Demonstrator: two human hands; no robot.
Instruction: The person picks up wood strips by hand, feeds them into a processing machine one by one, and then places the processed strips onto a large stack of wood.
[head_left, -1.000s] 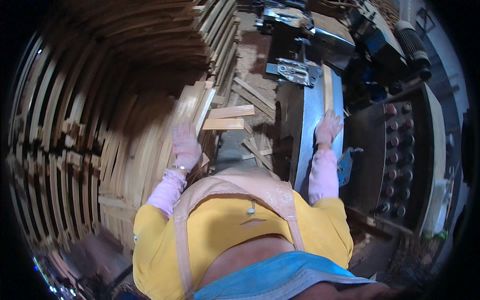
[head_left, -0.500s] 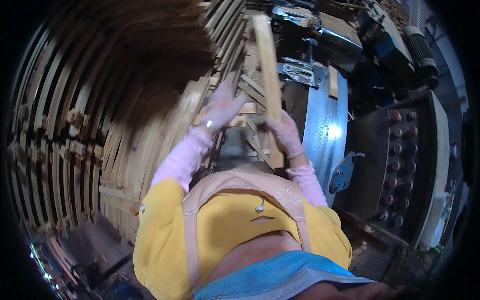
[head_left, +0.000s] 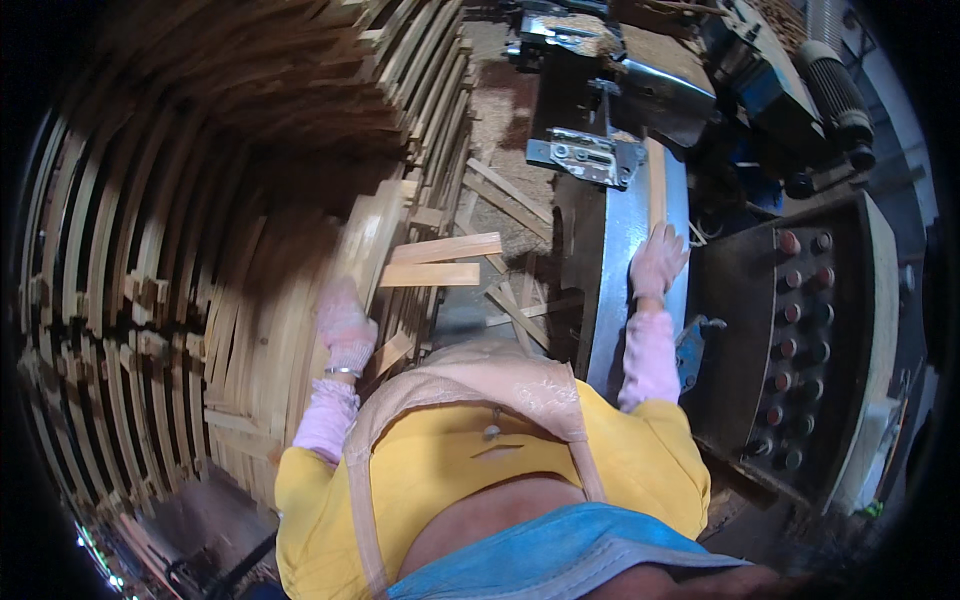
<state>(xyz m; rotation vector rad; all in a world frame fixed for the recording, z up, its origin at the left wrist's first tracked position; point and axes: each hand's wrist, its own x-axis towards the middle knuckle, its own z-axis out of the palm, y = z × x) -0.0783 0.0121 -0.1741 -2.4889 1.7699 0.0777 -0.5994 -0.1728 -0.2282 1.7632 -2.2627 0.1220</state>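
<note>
My right hand [head_left: 658, 262] is closed on the near end of a wooden strip [head_left: 656, 185], which lies flat and lengthwise on the shiny metal bed [head_left: 612, 320] of a machine. The strip's far end reaches the machine's dark housing. On the left, my left hand [head_left: 345, 322] rests at the edge of a stack of pale wooden strips [head_left: 290, 310]. Its fingers are smeared and partly hidden, so their grip is unclear. Two short wood pieces [head_left: 445, 248] jut out from the stack between my hands.
A metal guide bracket [head_left: 590, 155] sits over the bed's left edge. At right stands a control panel [head_left: 800, 340] with rows of buttons, and beyond it a motor [head_left: 835, 95]. Loose offcuts [head_left: 510, 200] and sawdust cover the floor. Tall stacks of strips [head_left: 100, 250] rise on the left.
My right hand has moved right with the wooden strip, from upright in the air to flat on the metal bed. My left hand has drawn back and left to the stack.
</note>
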